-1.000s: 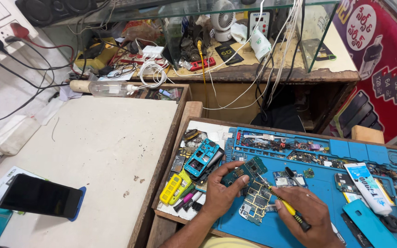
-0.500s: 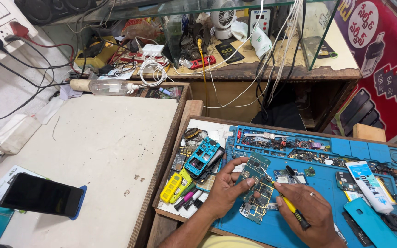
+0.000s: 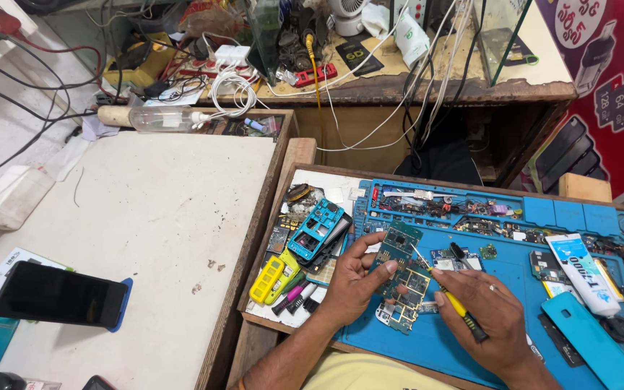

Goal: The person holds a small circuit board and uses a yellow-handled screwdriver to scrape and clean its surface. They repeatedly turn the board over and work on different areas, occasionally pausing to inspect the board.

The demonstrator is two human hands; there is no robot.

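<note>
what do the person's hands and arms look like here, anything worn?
Both hands are bare, no gloves. The right hand wears a thin ring on one finger. The left hand shows none, with a thin band at the forearm's lower edge. Forearms uncovered; a yellow garment shows below.

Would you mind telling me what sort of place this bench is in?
Most likely a phone repair bench. The left hand holds a green circuit board over a blue work mat strewn with small parts, the right hand works a yellow-handled tool, and a dark phone lies nearby.

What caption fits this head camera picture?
Left hand holds a green circuit board; right hand touches it with a yellow-handled tool.
</note>
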